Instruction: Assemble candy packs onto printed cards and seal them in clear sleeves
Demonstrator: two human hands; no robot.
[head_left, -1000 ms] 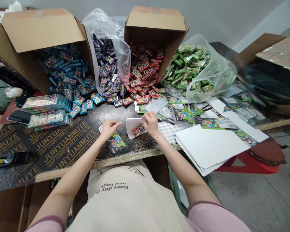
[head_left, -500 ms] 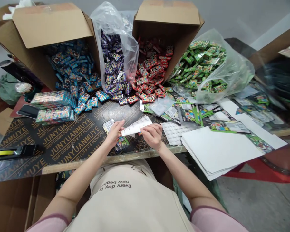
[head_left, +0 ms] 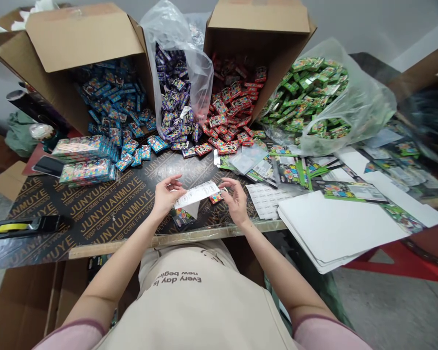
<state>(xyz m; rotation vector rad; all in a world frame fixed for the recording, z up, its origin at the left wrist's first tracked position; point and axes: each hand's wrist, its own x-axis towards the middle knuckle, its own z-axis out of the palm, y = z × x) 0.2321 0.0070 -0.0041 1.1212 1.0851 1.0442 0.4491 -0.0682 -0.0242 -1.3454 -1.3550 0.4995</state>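
Paper has dropped since half a second ago: the white slip (head_left: 197, 193) now lies lower and flatter just above the counter (head_left: 105, 209), over a green pack (head_left: 181, 218), with a red packet (head_left: 216, 198) showing at its right end. The left hand (head_left: 167, 193) pinches the slip's left end between thumb and fingers. The right hand (head_left: 236, 198) stands palm-inward at the other end, fingers loosely parted; whether it grips cannot be told.

white printed slip (head_left: 197, 193), held flat, slightly tilted.
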